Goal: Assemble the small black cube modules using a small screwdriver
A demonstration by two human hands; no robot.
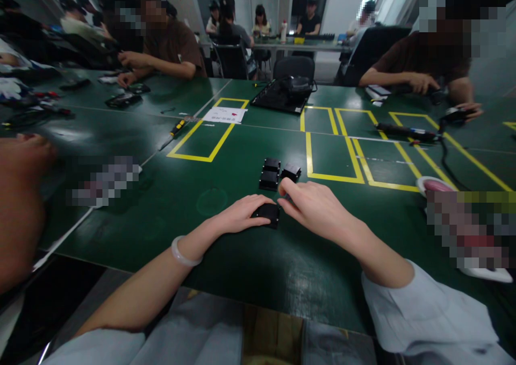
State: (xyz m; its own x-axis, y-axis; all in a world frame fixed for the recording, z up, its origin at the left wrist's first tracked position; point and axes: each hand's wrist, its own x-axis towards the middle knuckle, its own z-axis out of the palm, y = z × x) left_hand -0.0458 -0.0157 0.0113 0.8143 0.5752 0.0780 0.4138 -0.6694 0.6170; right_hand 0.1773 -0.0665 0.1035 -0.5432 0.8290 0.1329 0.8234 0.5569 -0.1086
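My left hand [244, 213] rests on the green table and grips a small black rectangular block [266, 214], fingers over its far side and thumb along its near side. Just right of that block, my right hand [308, 204] is held with thumb and index finger curled close together; whatever may be between the fingertips is too small to make out. Beyond the hands lie more small black blocks of the same look: a stacked-looking pair [270, 173] and a tilted one [291, 171] beside it. Small bright dots show at their corners.
Yellow tape rectangles [335, 179] mark the table. A yellow-black screwdriver [177, 128], a paper sheet [226, 115] and a black panel [278, 97] lie farther off. Phone-like objects sit left and right. A co-worker's arm [20, 209] reaches in at left; other people sit across.
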